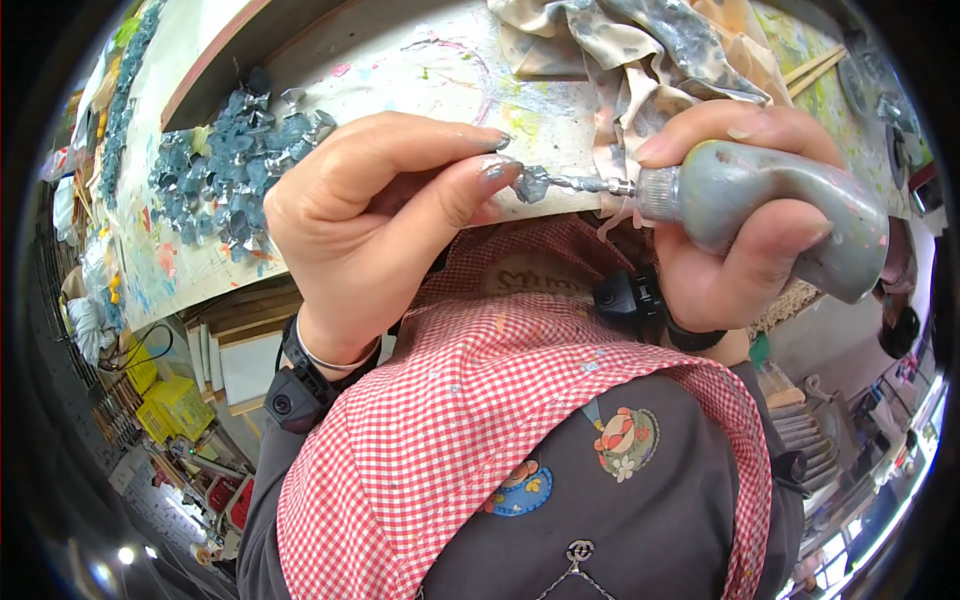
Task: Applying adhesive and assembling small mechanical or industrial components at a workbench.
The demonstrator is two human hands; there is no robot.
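My right hand (760, 190) is wrapped round a grey squeeze bottle (740, 200) lying nearly on its side. Its thin metal nozzle (622, 187) points left, with grey matter along the tip. Between the thumb and forefinger of my left hand (390, 200) is a small blue-grey painted piece (533, 183), partly hidden by the fingertips. The piece appears to meet the nozzle's tip, though I cannot tell for sure. Grey paint smears my left fingertips. Beyond that hand, a heap of similar blue-grey pieces (225, 170) with silvery edges lies on the table.
The paint-stained table (400, 85) spans the far side, with a wooden-edged tray (215, 65) at left. A stained cloth (640, 60) lies crumpled behind the bottle, near wooden sticks (815, 70). A yellow crate (175, 408) stands lower left. A red checked apron (430, 400) covers my front.
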